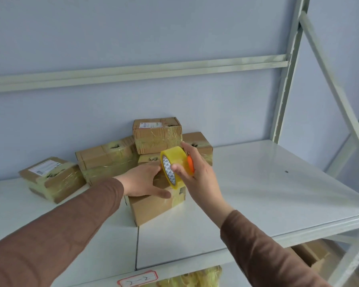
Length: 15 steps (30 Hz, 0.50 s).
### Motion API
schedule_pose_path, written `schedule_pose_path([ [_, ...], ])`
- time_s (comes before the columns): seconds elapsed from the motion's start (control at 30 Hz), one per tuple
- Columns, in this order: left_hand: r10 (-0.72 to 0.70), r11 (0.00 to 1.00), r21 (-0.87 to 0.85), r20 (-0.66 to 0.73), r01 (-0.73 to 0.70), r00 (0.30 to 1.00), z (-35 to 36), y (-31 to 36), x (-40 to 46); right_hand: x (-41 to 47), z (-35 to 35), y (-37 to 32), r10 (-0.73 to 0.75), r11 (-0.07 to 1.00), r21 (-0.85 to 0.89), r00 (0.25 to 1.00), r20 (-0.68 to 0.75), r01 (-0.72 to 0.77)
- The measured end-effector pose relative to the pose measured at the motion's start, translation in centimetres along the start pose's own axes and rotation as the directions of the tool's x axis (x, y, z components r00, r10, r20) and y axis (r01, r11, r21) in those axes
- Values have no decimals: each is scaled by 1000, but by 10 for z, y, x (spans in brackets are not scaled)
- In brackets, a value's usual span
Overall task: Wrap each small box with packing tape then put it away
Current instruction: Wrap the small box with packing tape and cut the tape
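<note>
A small cardboard box [151, 208] sits on the white shelf [257, 193] in front of me, with clear tape over its right end. My left hand [142, 181] lies on top of the box, thumb stretched along its upper front edge. My right hand [192, 172] grips a roll of clear yellowish packing tape [173, 165] with an orange cutter [190, 162], held just above the box's right end. A strip of tape runs from the roll down to the box.
Several taped boxes are stacked at the back of the shelf against the wall: one at the left [52, 179], one behind [106, 160], one on top [157, 134]. A metal upright and diagonal brace [286, 100] stand at the right. More boxes [311, 255] lie on the shelf below.
</note>
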<state>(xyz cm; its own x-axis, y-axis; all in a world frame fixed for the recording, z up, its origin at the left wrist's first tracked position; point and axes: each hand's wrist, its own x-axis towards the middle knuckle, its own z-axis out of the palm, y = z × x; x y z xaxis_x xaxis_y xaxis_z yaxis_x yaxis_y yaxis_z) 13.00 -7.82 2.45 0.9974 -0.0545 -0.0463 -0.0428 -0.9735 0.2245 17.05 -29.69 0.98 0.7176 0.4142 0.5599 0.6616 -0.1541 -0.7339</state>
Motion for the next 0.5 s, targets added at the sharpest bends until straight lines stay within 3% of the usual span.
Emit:
schedule_pose_path([
  [0.13, -60, 997, -45, -17, 59, 998, 3, -4, 1, 10, 4, -10, -11, 993, -121, 999, 40, 16],
  [0.27, 27, 998, -58, 25, -26, 999, 4, -6, 1, 17, -14, -20, 29, 972, -236, 999, 42, -19],
  [0.37, 23, 993, -116, 71, -15, 997, 3, -11, 0, -3, -19, -18, 60, 922, -388, 990, 129, -5],
  [0.5, 13, 1000, -19, 112, -11, 994, 5, -12, 5, -31, -22, -2, 172, 846, -533, 960, 221, -29],
])
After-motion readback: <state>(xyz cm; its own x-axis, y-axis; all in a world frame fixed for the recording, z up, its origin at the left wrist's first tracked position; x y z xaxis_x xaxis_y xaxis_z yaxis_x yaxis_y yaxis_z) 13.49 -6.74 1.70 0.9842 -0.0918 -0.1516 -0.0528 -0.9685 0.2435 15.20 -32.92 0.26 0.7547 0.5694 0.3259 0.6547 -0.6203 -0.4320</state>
